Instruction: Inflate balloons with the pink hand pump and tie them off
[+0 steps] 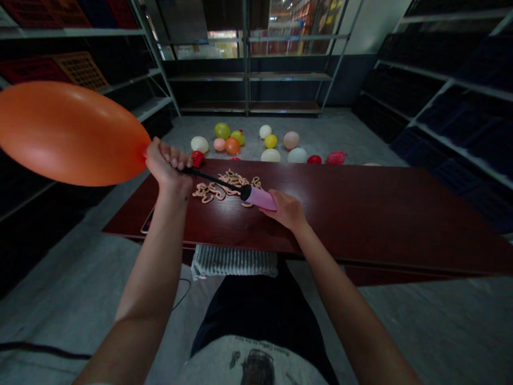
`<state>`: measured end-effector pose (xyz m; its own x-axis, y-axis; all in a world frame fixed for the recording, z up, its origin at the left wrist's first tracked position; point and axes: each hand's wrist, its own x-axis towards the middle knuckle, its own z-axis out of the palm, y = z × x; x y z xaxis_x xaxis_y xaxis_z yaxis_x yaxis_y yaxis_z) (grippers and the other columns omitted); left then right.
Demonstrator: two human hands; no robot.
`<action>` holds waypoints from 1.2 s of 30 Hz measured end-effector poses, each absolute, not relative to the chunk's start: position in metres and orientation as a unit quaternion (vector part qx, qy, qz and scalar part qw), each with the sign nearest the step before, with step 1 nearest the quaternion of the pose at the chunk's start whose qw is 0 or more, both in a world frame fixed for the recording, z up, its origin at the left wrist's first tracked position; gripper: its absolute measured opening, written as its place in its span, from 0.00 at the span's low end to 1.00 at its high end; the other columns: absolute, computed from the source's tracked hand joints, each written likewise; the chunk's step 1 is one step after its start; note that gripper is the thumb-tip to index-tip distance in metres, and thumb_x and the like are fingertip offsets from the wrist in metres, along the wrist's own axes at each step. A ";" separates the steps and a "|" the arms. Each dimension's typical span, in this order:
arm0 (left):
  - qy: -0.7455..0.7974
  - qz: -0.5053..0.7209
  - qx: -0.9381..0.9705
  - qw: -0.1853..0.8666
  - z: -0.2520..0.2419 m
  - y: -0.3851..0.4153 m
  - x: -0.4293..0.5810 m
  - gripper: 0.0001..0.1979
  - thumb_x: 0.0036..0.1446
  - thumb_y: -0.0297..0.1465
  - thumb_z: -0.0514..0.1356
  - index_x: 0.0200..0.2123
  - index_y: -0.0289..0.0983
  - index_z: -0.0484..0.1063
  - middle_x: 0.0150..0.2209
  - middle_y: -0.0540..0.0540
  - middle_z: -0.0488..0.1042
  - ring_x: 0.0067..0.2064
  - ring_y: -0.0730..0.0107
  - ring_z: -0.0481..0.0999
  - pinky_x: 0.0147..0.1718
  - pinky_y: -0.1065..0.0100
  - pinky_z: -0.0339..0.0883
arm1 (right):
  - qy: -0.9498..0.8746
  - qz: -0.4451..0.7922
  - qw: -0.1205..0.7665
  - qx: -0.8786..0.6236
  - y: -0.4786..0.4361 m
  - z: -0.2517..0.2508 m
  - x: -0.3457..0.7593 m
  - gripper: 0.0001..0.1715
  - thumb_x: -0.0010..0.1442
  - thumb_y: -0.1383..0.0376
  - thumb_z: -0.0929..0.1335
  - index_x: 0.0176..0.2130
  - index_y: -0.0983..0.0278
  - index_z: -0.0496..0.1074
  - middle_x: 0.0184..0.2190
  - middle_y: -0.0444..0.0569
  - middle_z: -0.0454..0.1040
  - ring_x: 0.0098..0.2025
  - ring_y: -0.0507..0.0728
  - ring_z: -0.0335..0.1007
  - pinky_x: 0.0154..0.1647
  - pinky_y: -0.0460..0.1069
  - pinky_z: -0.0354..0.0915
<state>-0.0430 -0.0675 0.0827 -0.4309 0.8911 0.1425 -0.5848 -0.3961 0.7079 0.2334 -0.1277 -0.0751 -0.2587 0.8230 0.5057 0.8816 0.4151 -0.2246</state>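
Balloon, orange and blown up, held on a pump above the left end of the table.
Left hand is closed around the balloon's neck at the pump's black tip. Right hand grips the near end of the pink barrel, just above the dark wood. Limp balloons lie heaped under the pump, and filled ones sit on the floor beyond.

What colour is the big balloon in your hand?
The balloon is orange, seen in the head view, its neck in the left hand.
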 end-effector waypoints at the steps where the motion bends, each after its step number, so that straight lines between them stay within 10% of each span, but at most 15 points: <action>1: 0.294 0.790 0.280 0.459 0.090 -0.070 -0.037 0.26 0.70 0.34 0.52 0.20 0.39 0.44 0.14 0.54 0.46 0.13 0.77 0.49 0.16 0.70 0.50 | -0.788 -0.048 0.293 -0.540 -0.128 -0.076 0.234 0.29 0.61 0.48 0.71 0.54 0.64 0.71 0.44 0.54 0.81 0.42 0.62 0.78 0.42 0.52 0.67; 10: 0.246 0.772 0.358 0.464 0.144 -0.064 0.057 0.30 0.75 0.35 0.46 0.17 0.39 0.47 0.12 0.55 0.42 0.12 0.76 0.43 0.14 0.69 0.39 | -0.698 -0.014 0.353 -0.623 -0.125 -0.082 0.241 0.28 0.58 0.50 0.73 0.51 0.63 0.71 0.40 0.53 0.81 0.39 0.63 0.79 0.39 0.52 0.68; 21: 0.318 0.709 0.297 0.556 0.073 -0.051 0.163 0.23 0.71 0.35 0.57 0.23 0.39 0.53 0.17 0.56 0.47 0.13 0.79 0.49 0.14 0.72 0.46 | -0.601 0.005 0.384 -0.701 -0.120 -0.080 0.245 0.23 0.58 0.55 0.70 0.50 0.62 0.69 0.41 0.53 0.81 0.39 0.64 0.78 0.37 0.52 0.65; 36: 0.302 0.756 0.219 0.537 0.045 -0.055 0.073 0.27 0.72 0.29 0.48 0.18 0.40 0.48 0.13 0.56 0.47 0.11 0.76 0.49 0.13 0.71 0.47 | -0.721 -0.055 0.283 -0.630 -0.124 -0.078 0.234 0.22 0.62 0.52 0.70 0.51 0.61 0.71 0.42 0.49 0.81 0.42 0.60 0.77 0.35 0.50 0.60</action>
<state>0.0727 -0.0550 0.0447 -0.3273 0.9449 0.0060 -0.6806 -0.2401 0.6922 0.2341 -0.1236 -0.0782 -0.0448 0.8776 0.4773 0.9399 0.1990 -0.2776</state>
